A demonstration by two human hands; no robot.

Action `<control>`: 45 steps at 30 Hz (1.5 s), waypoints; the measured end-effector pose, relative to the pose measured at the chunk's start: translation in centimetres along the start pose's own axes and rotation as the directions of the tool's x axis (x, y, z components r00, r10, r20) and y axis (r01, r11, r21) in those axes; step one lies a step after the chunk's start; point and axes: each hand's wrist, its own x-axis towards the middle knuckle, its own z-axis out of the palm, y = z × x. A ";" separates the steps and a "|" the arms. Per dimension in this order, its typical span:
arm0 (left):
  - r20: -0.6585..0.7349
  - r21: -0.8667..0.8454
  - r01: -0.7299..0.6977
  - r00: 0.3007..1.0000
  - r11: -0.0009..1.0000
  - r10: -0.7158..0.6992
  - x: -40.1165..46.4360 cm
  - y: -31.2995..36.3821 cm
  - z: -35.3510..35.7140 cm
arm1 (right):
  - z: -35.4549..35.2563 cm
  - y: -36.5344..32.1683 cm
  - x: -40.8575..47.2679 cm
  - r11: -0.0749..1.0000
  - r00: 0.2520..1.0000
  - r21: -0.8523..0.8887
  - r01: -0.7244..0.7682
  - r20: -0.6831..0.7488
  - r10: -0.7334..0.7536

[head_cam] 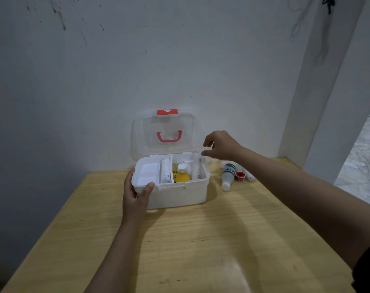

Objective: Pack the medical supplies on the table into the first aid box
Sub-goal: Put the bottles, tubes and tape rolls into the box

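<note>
My left hand [137, 192] steadies the inner tray [151, 173] of the first aid box [180, 193], fingers pinching its near corner. My right hand [220, 145], fingers loosely spread and empty, hovers above the white bottle [227, 176] and red-capped jar [240, 176] on the surface [180, 250]. I'd hold the tray aside and grab the bottle.

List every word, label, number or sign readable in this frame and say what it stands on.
No text can be read as words.
White cross sign, no letters: on the red latch atop the open clear lid.
Green label print on the white bottle lying on the table: too blurred to read.
Dark marks on the white tube in the box tray: too small to read.
Print on the yellow bottle: unreadable.
</note>
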 end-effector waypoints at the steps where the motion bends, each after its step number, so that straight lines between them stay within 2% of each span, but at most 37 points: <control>1: -0.001 0.002 0.001 1.000 1.000 -0.001 0.0 0.0 0.0 | -0.5 0.4 -0.3 1.000 1.000 0.010 -0.014 -0.006 0.014; 6: -0.011 0.006 -0.005 1.000 1.000 0.005 -0.1 0.0 0.2 | -1.9 2.5 -2.7 0.998 0.998 0.024 -0.053 0.020 0.053; 8: -0.015 0.003 -0.010 1.000 1.000 0.010 -0.1 -0.1 0.1 | -1.5 3.1 -4.0 0.999 0.990 -0.020 -0.040 0.134 0.042; 11: -0.012 0.009 -0.010 1.000 1.000 0.010 -0.1 0.0 0.2 | 0.1 3.9 -5.8 0.984 0.948 -0.175 0.030 0.316 0.027; 13: -0.018 0.013 -0.008 1.000 1.000 0.008 -0.1 0.0 0.3 | 1.2 4.2 -6.7 0.967 0.928 -0.247 0.064 0.372 0.034; 17: -0.019 0.004 -0.010 1.000 1.000 0.010 -0.3 0.0 0.2 | 2.6 4.9 -7.5 0.962 0.931 -0.263 0.068 0.363 0.033; 24: -0.013 0.024 -0.016 1.000 1.000 0.016 0.0 -0.1 0.1 | 4.0 5.4 -8.5 0.936 0.973 -0.319 0.145 0.216 -0.077; 26: -0.011 0.030 -0.019 1.000 0.999 0.019 -0.1 -0.1 0.1 | 4.4 5.6 -8.8 0.972 0.993 -0.221 0.080 0.097 -0.060; 28: -0.013 0.027 -0.019 1.000 0.999 0.019 -0.1 -0.1 0.1 | 4.6 5.7 -9.0 0.999 0.998 -0.035 -0.008 -0.057 0.006; 32: -0.013 0.018 -0.019 1.000 1.000 0.019 -0.2 0.0 0.1 | 4.1 5.3 -9.4 0.961 0.948 0.264 -0.078 -0.279 0.154; 36: -0.010 0.011 -0.006 1.000 1.000 0.006 -0.2 0.1 0.2 | 2.7 4.6 -9.5 0.871 0.899 0.488 -0.053 -0.356 0.254; 40: -0.006 0.014 -0.006 1.000 1.000 0.006 -0.3 0.2 0.2 | -0.2 2.5 -9.3 0.791 0.852 0.611 0.027 -0.428 0.302; 45: -0.007 0.000 -0.006 1.000 1.000 0.006 -0.3 0.3 0.2 | -2.8 -0.6 -8.3 0.634 0.853 0.767 0.096 -0.392 0.344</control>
